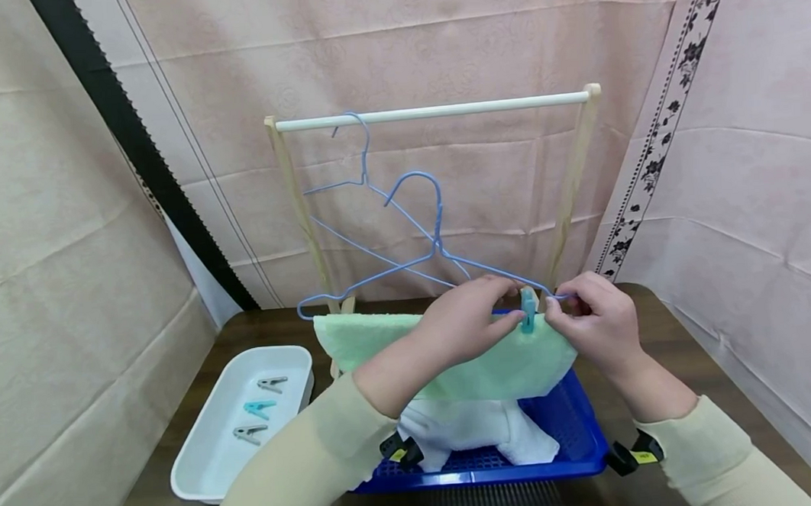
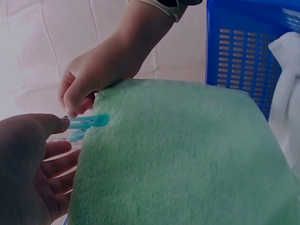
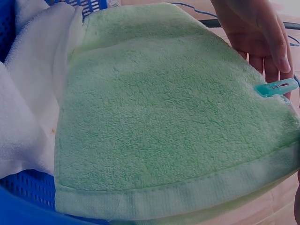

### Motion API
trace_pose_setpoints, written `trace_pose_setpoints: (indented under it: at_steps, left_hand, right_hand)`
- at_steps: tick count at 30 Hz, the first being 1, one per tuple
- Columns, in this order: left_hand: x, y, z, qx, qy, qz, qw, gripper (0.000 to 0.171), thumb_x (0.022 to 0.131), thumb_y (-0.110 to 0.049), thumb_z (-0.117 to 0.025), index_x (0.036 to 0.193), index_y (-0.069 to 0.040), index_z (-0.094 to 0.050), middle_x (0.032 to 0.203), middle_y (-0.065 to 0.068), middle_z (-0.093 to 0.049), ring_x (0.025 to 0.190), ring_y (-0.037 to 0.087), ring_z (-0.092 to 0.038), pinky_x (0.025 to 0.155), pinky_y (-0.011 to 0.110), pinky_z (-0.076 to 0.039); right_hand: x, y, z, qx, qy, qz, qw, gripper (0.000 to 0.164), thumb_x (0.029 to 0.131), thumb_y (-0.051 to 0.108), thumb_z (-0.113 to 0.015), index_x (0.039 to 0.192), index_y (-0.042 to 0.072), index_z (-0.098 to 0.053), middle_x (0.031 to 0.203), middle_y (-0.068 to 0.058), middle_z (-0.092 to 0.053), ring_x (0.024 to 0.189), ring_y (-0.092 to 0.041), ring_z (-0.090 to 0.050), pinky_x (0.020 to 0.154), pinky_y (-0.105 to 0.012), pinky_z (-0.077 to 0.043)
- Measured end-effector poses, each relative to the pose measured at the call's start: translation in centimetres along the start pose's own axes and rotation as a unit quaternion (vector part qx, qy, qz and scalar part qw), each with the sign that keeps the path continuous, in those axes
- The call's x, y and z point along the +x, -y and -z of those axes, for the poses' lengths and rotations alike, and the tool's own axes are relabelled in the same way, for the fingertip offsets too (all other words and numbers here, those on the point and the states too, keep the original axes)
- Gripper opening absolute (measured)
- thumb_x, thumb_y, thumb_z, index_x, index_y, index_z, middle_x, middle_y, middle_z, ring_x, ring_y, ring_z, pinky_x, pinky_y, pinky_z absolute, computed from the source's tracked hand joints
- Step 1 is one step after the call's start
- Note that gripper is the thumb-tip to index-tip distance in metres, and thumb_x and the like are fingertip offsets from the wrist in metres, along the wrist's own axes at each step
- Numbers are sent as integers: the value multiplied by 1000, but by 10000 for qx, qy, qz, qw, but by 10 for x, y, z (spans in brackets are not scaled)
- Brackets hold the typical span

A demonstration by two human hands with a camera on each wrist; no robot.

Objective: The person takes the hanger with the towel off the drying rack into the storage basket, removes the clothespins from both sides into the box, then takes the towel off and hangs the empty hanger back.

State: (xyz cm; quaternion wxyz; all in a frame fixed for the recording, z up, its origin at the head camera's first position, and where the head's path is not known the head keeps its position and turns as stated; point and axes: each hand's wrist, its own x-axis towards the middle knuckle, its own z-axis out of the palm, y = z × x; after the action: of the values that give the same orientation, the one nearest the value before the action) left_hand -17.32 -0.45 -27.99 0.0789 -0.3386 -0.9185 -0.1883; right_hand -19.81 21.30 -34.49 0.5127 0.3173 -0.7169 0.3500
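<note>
A light green towel (image 1: 501, 363) hangs over the lower bar of a blue clothes hanger (image 1: 437, 221), whose hook stands up free of the rail. A teal clothespin (image 1: 529, 311) clips the towel's top edge near the right end. My left hand (image 1: 467, 318) is beside this clothespin, thumb at its handle end and fingers loosely extended; the left wrist view shows the thumb (image 2: 58, 124) against it. With thumb and fingers, my right hand (image 1: 596, 321) pinches the hanger's right end by the towel's corner. The bar under the cloth is hidden.
Below the towel, a blue basket (image 1: 583, 427) holds white cloth (image 1: 470, 429). At left, a white tray (image 1: 202, 447) contains a teal clothespin (image 1: 259, 409) and two grey ones. Behind stands a rack with a white rail (image 1: 439, 111), another blue hanger (image 1: 364, 152) hooked on it.
</note>
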Motion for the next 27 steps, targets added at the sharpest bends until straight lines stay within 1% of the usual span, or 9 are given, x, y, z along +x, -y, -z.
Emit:
trace_pose_setpoints:
  at_steps: [6, 10, 15, 20, 27]
  left_hand:
    - [4, -3, -3, -167, 31, 72, 9998, 28, 101, -41, -56, 119, -20, -62, 109, -9, -64, 98, 3, -60, 80, 21, -51]
    - [5, -5, -5, -340, -11, 197, 9992, 25, 101, -39, -56, 114, -20, -64, 106, -9, -65, 95, 3, -60, 78, 20, -50]
    - [5, -5, -9, -514, -23, 367, 9980, 29, 101, -40, -56, 120, -19, -65, 106, -11, -66, 97, 1, -61, 79, 19, -50]
    - [5, -5, -10, -565, -110, 344, 9978, 32, 101, -41, -55, 124, -20, -64, 108, -12, -67, 99, 0, -61, 81, 19, -50]
    - [4, -8, -9, -620, -141, 369, 9973, 35, 102, -40, -54, 128, -18, -64, 110, -10, -67, 99, 1, -62, 81, 19, -50]
  right_hand:
    - [1, 1, 1, -25, -23, 31, 10000, 13, 72, 14, -65, 67, 2, -64, 61, -3, -48, 58, -8, -39, 53, -19, -31]
    - [1, 2, 1, -12, -24, 41, 10000, 12, 72, 14, -65, 68, 3, -64, 61, -4, -48, 58, -8, -39, 52, -19, -31]
    - [1, 5, 1, -14, -33, 51, 10000, 12, 72, 14, -64, 67, 3, -64, 60, -4, -47, 57, -9, -38, 52, -18, -31]
    - [1, 6, 1, 18, -57, 16, 10000, 11, 72, 12, -64, 67, 3, -63, 60, -5, -47, 58, -8, -38, 52, -18, -30]
    - [-1, 2, 0, -72, -105, 39, 9999, 13, 72, 16, -64, 67, 4, -64, 60, -3, -48, 57, -9, -39, 53, -18, -30]
